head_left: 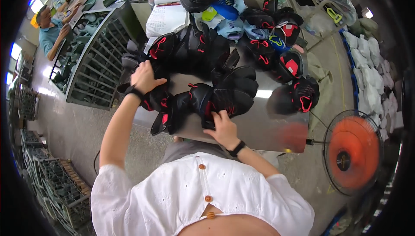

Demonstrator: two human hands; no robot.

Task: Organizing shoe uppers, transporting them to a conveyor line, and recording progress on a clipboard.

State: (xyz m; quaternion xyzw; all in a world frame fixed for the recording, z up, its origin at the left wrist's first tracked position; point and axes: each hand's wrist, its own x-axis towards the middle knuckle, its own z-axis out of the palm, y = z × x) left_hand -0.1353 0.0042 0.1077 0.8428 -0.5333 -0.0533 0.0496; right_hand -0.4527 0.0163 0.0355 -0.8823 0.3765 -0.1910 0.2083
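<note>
On the metal table, black shoe uppers (235, 91) with red laces and trim lie bunched in front of me. My left hand (146, 79) rests on the left part of the heap, with its thumb spread away from the fingers; it touches a black upper (158, 93) there. At the near edge of the table, my right hand (222, 129) has its fingers and thumb around the edge of another black upper (203, 100). The fingertips partly disappear against the dark material.
Further back on the table (259, 126) are more black uppers (259, 48), blue pieces (229, 28) and papers (166, 20). An orange fan (352, 154) stands at the right. To the left is a metal rack (97, 63) of grey-green shoe forms; a person (52, 31) works beyond it.
</note>
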